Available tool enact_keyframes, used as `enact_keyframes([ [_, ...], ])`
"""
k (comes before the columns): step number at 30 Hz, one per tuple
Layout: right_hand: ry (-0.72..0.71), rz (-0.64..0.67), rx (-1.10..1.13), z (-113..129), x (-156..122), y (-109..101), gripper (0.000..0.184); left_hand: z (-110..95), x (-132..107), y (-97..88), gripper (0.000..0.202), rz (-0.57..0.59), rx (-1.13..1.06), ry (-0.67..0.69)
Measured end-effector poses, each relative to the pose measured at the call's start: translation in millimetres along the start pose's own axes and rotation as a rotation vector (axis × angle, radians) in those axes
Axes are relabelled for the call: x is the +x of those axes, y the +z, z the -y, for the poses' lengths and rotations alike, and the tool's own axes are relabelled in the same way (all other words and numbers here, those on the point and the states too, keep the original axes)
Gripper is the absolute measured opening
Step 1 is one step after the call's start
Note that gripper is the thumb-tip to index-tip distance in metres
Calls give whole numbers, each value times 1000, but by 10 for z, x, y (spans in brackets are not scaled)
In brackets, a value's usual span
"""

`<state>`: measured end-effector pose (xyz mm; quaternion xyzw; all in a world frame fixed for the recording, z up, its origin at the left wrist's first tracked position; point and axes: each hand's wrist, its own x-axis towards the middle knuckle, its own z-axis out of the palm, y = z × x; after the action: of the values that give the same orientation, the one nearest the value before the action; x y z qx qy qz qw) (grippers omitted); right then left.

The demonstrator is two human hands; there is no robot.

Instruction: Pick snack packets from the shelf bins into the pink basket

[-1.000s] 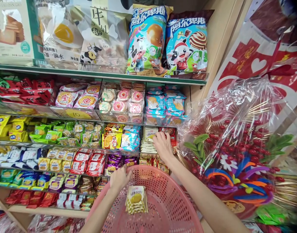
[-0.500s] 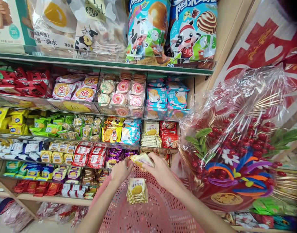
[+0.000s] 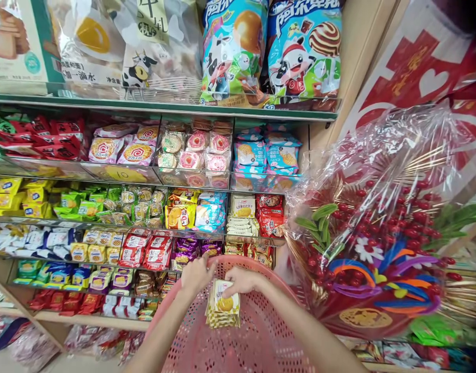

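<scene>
The pink perforated plastic basket [image 3: 261, 344] is in front of me. My left hand [image 3: 197, 275] is curled over its far left rim, with the thumb on the inner side; some fingers are hidden. Inside the basket, my right hand [image 3: 242, 281] reaches over the far rim and has its thumb and fingers on a cream-coloured biscuit packet [image 3: 232, 303] with a round biscuit picture. That packet is at the top of a small stack of like packets [image 3: 222, 320]. On the shelf behind, more of these cream packets [image 3: 243, 207] stand in their compartment.
Shelves [image 3: 261, 111] of wrapped snacks span the background, with large snack bags [image 3: 303, 57] on top. At the right, a plastic-wrapped decoration with red berries [image 3: 401, 228] stands close to the basket. Clear dividers separate the compartments, one bearing a yellow price label [image 3: 123, 174].
My right hand has lowered a biscuit packet from near the basket's far rim onto the stack inside. My left hand has come away from that packet and stays at the rim.
</scene>
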<state>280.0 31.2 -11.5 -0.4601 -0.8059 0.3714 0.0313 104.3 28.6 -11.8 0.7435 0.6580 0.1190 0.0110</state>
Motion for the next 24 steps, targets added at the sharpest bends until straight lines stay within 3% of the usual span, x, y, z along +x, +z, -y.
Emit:
enact_keyframes([
  [6, 8, 31, -139, 56, 190, 26, 30, -12, -11, -11, 51, -4, 4, 5],
  [12, 96, -140, -323, 181, 132, 113, 28, 2, -34, -53, 50, 11, -6, 3],
  [15, 149, -213, -400, 243, 85, 171, 38, -8, -41, -71, 50, 38, -15, -12],
  [22, 170, -223, -458, 260, -12, 219, 47, -21, -43, -63, 51, 38, -18, -24],
  [24, 145, -219, -451, 284, -38, 243, 60, -19, -39, -54, 51, 33, -16, -14],
])
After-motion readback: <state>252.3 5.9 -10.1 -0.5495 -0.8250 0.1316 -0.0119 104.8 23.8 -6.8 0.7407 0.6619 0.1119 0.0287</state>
